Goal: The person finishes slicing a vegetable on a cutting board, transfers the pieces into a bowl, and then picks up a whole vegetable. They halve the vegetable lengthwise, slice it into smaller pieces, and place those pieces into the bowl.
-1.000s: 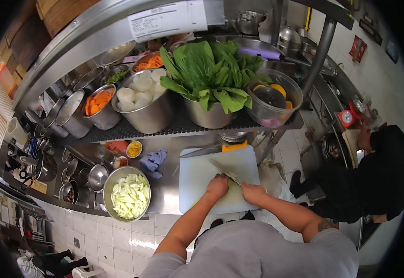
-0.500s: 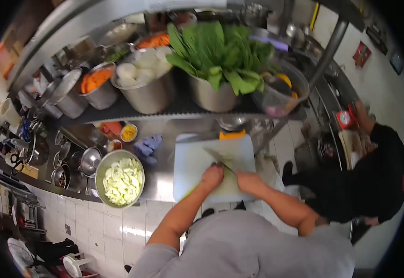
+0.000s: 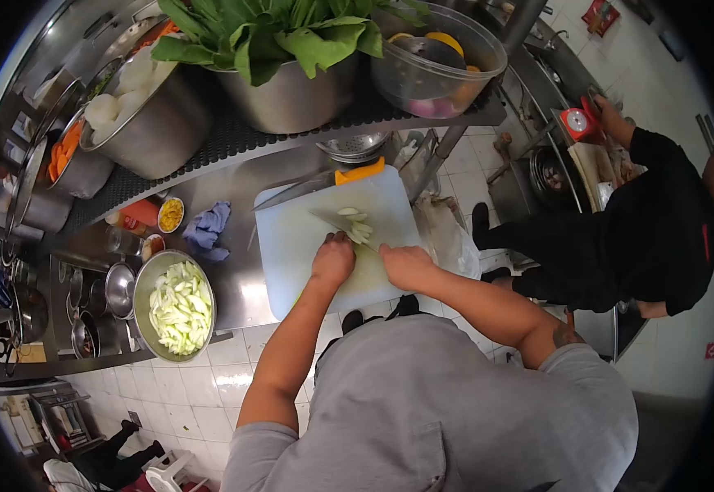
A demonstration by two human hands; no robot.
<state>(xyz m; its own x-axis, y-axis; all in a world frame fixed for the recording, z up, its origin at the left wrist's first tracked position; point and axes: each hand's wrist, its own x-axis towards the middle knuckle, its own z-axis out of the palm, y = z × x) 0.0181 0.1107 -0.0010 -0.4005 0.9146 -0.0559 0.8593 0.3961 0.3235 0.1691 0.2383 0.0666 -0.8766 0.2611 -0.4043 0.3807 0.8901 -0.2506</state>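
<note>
On the white cutting board [image 3: 291, 238], my right hand [image 3: 404, 266] is closed round the handle of a knife [image 3: 330, 219], whose blade points to the upper left. Pale green vegetable slices [image 3: 357, 225] lie against the blade's far side. My left hand [image 3: 334, 259] is closed close to the blade, fingers curled down; what it holds is hidden. A second knife with a yellow handle [image 3: 360, 171] rests along the board's back edge. Left of the board, a metal bowl [image 3: 140, 305] holds many similar slices.
A blue cloth [image 3: 207, 230] and a small bowl of yellow food [image 3: 171, 214] lie left of the board. Overhead, a shelf [image 3: 291, 141] bears metal pots, leafy greens and a clear tub [image 3: 488, 70]. A person in black [image 3: 660, 221] stands at the right near a red scale [image 3: 577, 121].
The view has shifted, so the board and shelf appear further left and higher. Pale slices now show beside the knife blade. Both hands remain at the board.
</note>
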